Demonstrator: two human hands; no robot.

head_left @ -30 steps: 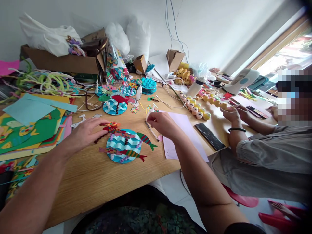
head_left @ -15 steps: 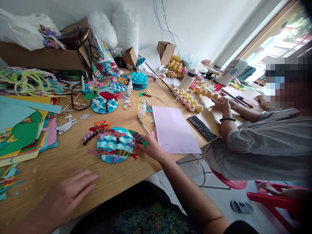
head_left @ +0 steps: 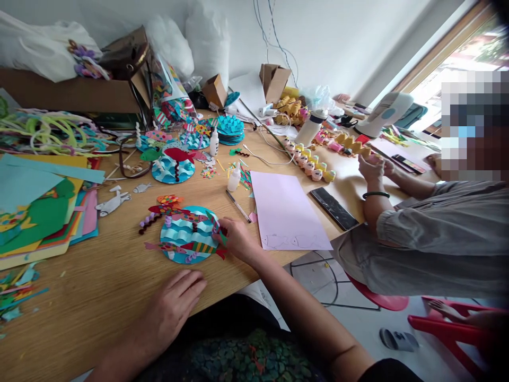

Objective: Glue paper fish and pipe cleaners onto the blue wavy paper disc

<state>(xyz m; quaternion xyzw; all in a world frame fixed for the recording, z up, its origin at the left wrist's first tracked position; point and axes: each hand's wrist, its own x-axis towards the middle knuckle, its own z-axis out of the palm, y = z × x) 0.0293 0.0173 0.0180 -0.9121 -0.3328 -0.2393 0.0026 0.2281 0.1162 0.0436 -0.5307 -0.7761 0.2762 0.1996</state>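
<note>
A round blue wave-patterned paper craft (head_left: 183,233) with several striped paper fish glued on lies on the wooden table (head_left: 119,286). My right hand (head_left: 234,237) is at its right rim, fingers pinched on a green striped paper fish (head_left: 217,227). Flat on the table near the front edge rests my left hand (head_left: 173,305), fingers stretched out, just below the craft and holding nothing. A small white glue bottle (head_left: 234,178) stands behind the craft, with a pen (head_left: 237,205) lying beside it.
A pink sheet (head_left: 285,209) with drawn fish lies to the right, a black phone (head_left: 333,208) beyond it. Coloured paper stacks (head_left: 43,204) fill the left. Another wave craft (head_left: 173,167), boxes and bags crowd the back. A person in grey sits at right, hands (head_left: 371,167) on small yellow pieces.
My left hand slid right along the table's front edge to below the craft. My right hand moved inward onto the craft's right rim and pinched the green fish.
</note>
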